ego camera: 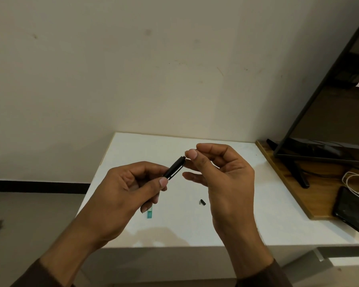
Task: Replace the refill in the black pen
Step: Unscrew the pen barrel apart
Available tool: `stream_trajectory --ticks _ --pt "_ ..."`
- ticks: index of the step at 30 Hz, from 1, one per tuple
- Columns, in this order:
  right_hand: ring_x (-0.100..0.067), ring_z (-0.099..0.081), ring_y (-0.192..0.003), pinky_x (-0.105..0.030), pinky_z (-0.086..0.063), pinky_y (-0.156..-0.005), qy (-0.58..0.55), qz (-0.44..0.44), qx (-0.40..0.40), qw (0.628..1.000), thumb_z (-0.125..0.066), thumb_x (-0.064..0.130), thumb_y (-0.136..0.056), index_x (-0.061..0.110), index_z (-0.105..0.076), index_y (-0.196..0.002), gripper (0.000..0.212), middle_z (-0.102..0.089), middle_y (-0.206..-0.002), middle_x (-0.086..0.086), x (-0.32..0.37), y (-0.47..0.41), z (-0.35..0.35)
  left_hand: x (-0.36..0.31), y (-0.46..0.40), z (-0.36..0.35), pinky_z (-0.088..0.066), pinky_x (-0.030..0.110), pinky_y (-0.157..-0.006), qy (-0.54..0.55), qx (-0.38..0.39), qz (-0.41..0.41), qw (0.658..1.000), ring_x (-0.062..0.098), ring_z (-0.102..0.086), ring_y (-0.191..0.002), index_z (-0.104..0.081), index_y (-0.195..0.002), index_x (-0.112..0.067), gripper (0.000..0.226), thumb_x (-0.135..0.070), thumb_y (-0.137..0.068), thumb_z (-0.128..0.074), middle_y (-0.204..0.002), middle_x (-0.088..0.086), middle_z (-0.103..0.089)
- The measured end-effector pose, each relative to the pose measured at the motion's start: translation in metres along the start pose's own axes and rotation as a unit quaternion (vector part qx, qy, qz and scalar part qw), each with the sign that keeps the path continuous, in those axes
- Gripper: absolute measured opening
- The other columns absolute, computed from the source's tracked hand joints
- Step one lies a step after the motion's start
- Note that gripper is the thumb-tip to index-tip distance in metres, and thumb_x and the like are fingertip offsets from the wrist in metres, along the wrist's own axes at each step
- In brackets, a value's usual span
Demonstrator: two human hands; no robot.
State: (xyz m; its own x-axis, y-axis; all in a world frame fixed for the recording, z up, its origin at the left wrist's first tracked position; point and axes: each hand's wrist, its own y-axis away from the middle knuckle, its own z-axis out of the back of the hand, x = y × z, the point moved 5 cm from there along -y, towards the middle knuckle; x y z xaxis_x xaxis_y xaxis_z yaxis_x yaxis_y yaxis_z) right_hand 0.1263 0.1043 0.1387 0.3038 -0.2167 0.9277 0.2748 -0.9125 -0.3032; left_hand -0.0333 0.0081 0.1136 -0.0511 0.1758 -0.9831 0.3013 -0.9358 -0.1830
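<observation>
While held up over the white table [247, 214], black pen [173, 168] pinched in left hand [120, 195]. Right hand [220, 175] pinching something tiny at pen's top end. Small black cap [203, 202] lying near table's middle, green piece [150, 213] toward front edge.

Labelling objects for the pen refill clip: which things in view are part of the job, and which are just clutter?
Job:
- black pen, held in the left hand
- right hand, pinching at the pen's upper end
- small black pen piece on the white table
- teal item on the table, partly hidden, possibly the refill pack

Lying about:
- phone
- white cable
- screen on its stand
- wooden board
</observation>
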Motion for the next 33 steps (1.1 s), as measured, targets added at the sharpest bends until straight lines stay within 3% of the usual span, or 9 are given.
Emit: stream_trajectory --ticks 16,33 --pt "-0.023 -0.079 -0.082 -0.035 -0.065 -0.067 0.052 -0.014 0.036 0.998 -0.073 0.011 -0.092 0.009 -0.077 -0.097 0.007 -0.080 -0.087 -0.006 -0.0036 -0.0009 -0.0007 0.0005 0.0005 0.0004 -0.046 0.015 -0.050 -0.014 0.005 -0.006 1.000 0.007 -0.054 -0.052 -0.083 -0.102 -0.025 0.023 -0.029 -0.082 -0.072 -0.063 0.002 -0.068" --pt "-0.026 -0.079 -0.086 -0.033 -0.064 -0.067 0.031 -0.033 0.067 0.997 -0.069 0.012 -0.095 0.013 -0.079 -0.094 0.010 -0.081 -0.090 -0.007 -0.0075 -0.0021 -0.0005 -0.0018 0.0006 -0.0004 -0.046 0.015 -0.048 -0.005 0.001 -0.006 1.000 0.007 -0.055 -0.051 -0.083 -0.100 -0.024 0.021 -0.024 -0.083 -0.070 -0.063 0.002 -0.068"
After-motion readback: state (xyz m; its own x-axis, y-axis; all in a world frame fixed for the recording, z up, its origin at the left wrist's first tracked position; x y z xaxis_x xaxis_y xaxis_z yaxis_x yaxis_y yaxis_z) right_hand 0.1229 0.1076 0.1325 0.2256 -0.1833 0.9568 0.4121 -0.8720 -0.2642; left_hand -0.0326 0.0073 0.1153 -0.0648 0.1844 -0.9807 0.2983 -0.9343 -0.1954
